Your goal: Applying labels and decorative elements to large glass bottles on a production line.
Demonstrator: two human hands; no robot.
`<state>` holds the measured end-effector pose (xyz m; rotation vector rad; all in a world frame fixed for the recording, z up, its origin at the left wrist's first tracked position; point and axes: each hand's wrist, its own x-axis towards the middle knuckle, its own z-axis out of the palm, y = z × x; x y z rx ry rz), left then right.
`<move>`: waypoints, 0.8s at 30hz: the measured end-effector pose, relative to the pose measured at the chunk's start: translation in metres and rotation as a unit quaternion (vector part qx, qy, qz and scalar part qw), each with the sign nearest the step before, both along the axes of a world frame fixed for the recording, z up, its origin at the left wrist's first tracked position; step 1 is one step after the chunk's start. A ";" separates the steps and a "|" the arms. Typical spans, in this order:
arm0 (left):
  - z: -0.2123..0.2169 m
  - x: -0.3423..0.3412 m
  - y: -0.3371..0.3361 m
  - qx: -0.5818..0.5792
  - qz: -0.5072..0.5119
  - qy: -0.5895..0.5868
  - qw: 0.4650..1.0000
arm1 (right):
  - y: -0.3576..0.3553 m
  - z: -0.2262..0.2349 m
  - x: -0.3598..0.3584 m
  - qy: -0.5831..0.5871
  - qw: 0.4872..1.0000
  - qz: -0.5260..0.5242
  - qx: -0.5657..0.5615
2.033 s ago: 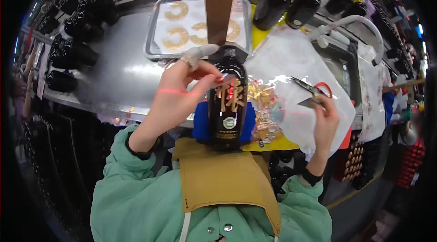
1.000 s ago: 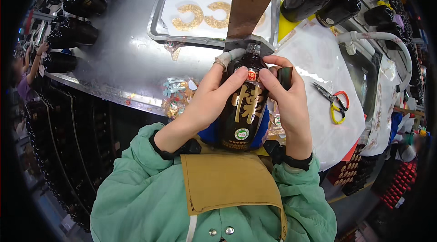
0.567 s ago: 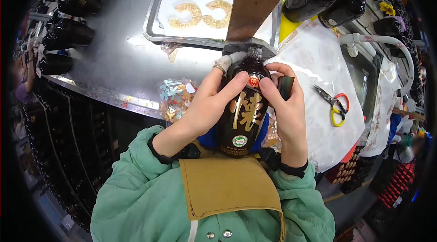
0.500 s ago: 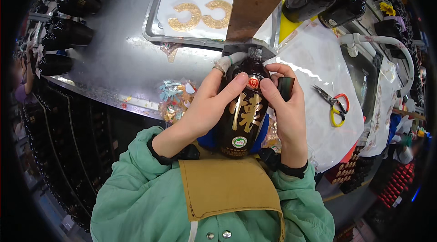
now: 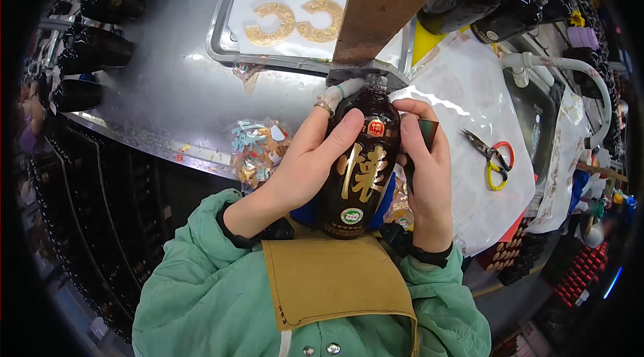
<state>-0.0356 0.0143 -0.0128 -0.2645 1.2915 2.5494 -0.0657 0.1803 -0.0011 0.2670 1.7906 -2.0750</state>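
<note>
The dark, gold-lettered bottle [image 5: 361, 179] sits upright before the tan apron [image 5: 339, 283], its shoulder clasped by the left hand [image 5: 295, 169]. The right hand [image 5: 431, 179], pinching a dark flat piece [image 5: 429, 129], has shifted its thumb outward, baring lettering beside the red emblem [image 5: 376, 128]. Scissors [image 5: 492, 157] lie rightward.

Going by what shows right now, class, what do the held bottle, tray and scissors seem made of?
Bottle: probably glass, dark and glossy, with sharp highlights; glazed ceramic is possible.
Tray: metal, likely steel, silvery with a shiny rim.
Scissors: blades likely metal, being thin and grey; handles perhaps plastic, being bright red and yellow.
</note>
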 end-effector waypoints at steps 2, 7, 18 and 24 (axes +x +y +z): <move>0.002 -0.001 0.001 -0.028 0.006 0.005 1.000 | -0.002 -0.001 0.000 0.019 1.000 -0.004 0.009; 0.006 -0.003 0.000 -0.056 0.003 0.005 0.998 | -0.001 -0.002 0.000 0.014 1.000 -0.001 0.026; 0.007 -0.002 0.000 0.012 0.006 -0.044 0.999 | -0.001 -0.001 0.000 -0.005 1.000 -0.009 0.006; 0.003 -0.001 0.003 -0.080 0.025 -0.003 0.996 | -0.001 -0.003 0.001 0.015 0.998 0.000 0.057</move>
